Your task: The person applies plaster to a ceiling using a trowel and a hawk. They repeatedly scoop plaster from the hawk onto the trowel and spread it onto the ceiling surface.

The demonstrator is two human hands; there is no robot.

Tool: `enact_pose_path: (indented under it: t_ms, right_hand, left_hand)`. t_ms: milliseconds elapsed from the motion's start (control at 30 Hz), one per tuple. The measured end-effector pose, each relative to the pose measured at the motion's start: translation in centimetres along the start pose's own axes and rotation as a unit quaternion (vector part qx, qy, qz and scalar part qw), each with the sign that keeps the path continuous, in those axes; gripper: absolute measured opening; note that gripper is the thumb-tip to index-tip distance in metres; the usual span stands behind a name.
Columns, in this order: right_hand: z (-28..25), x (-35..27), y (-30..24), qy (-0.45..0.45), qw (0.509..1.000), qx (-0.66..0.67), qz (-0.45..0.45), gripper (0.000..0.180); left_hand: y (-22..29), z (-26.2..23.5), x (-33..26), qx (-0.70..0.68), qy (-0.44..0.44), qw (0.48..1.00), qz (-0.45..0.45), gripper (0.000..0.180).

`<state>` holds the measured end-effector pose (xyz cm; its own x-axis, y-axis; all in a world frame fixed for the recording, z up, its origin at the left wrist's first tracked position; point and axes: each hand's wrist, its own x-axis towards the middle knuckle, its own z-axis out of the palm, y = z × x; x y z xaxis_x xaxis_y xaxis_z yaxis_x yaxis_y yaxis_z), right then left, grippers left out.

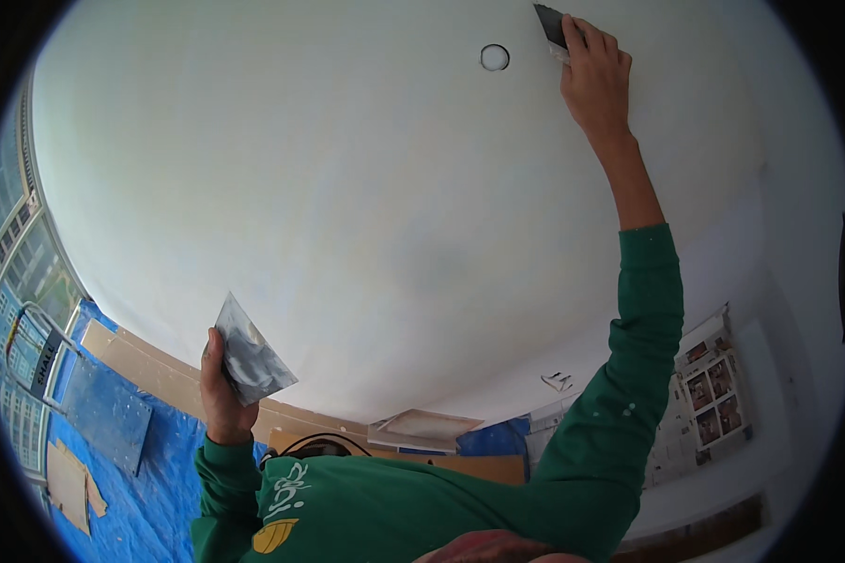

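Note:
A broad white wall [329,178] fills most of the view. High up on it, my right hand [597,83] is closed around a putty knife [551,26] whose dark blade lies at the wall surface. Just left of that blade sits a round white disc with a dark rim [495,57]. Lower down at the left, my left hand [228,396] grips a second putty knife [253,358]. Its wide metal blade points upward and carries grey-white smears. My fingers hide the handles of both tools.
Blue plastic sheeting [174,460] covers the lower left, with a metal-framed step [108,408] and torn cardboard [69,488] on it. Windows [33,272] line the far left. Loose wires [558,382] hang at the wall's lower right, near printed paper sheets [714,399].

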<state>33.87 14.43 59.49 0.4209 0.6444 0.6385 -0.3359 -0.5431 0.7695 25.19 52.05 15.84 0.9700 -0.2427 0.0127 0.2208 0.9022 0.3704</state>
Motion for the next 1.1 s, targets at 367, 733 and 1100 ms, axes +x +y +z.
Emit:
enact_pose_path:
  t_ms: [367,733,1100]
  right_hand:
    - [-0.7,-6.8,-9.8,-0.077,0.993,0.087,0.000,0.071]
    - [-2.7,-9.5,-11.3,-0.154,0.974,0.163,-0.033,0.068]
    - [-0.3,-5.7,-17.7,-0.090,0.989,0.098,0.063,0.049]
  left_hand:
    - [-1.2,-3.2,0.3,-0.016,0.030,0.999,-0.025,0.046]
    - [-1.5,-4.0,0.0,-0.007,0.016,1.000,-0.019,0.048]
    - [-0.9,-3.6,-0.2,0.029,0.055,0.998,-0.003,0.048]
